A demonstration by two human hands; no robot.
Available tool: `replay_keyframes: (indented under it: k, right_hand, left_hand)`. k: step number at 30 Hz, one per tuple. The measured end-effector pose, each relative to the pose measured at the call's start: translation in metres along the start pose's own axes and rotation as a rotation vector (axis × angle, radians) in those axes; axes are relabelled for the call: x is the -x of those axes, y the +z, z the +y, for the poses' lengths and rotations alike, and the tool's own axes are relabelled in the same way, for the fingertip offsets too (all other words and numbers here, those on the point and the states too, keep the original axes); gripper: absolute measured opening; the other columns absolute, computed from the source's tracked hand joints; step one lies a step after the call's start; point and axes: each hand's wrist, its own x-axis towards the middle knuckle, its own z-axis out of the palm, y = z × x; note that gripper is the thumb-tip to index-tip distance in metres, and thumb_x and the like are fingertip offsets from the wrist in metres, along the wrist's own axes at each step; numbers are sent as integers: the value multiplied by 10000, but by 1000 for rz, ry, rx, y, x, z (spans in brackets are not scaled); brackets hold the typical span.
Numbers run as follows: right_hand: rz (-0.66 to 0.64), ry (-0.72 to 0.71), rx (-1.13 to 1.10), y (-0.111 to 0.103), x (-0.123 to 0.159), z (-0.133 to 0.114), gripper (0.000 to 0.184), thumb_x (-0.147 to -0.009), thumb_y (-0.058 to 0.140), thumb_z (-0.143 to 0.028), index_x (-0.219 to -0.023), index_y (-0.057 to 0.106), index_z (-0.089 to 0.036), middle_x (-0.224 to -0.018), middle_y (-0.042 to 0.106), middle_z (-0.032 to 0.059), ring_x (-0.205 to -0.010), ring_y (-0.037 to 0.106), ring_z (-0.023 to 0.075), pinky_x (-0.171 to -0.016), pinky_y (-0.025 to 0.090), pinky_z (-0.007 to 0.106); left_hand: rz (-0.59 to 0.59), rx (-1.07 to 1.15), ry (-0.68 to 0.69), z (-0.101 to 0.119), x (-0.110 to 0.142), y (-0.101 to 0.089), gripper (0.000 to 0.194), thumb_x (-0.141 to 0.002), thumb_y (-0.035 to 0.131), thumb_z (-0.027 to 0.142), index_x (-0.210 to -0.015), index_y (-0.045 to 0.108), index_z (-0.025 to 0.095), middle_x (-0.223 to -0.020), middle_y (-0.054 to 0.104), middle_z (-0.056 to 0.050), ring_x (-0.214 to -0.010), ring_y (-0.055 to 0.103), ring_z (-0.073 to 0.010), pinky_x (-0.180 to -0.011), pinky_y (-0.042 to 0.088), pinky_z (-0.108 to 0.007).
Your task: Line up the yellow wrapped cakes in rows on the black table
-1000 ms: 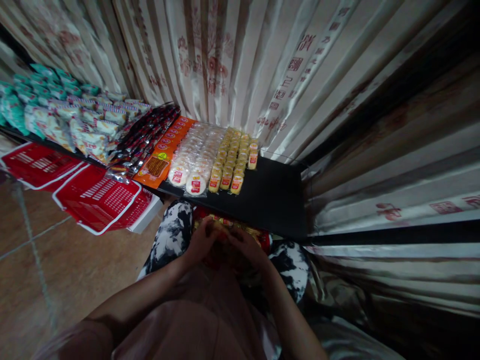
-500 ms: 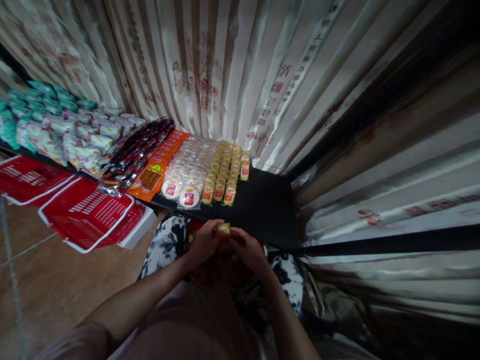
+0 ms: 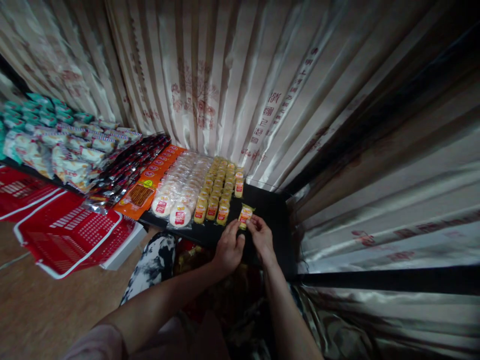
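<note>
Just below center, left hand [image 3: 229, 248] and right hand [image 3: 261, 239] both got their grip pinched on one yellow packet [image 3: 246, 216], black surface [image 3: 270, 206] underneath.

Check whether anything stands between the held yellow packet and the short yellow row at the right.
Nothing visible does: only black tabletop shows between the held packet and the short row's front packet.
</note>
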Motion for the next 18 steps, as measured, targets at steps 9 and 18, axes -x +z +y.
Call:
replay_keyframes:
  k: [9,18]
  right_hand:
    - [76,-88,184,21,-74,-4,408,-688,542,-475,-949,597,-166,-886,663,57,-806,619,184,-788,485,327]
    - [-53,-168,233,31,-104,-2,355,-741,531,-464,-962,601,-195,-877,682,41,-827,623,205,-782,489,344]
  left_hand:
    - [-44,48,-266,14,-77,28,533,-916,327,289,-1406,271,89,-1516,177,-124,-1406,130,-187,-1167,100,-336]
    - [-5,46,-272,11,-108,39,524,-918,308,260,-1408,260,80,-1510,189,-140,-1406,126,-186,-1163,113,-336]
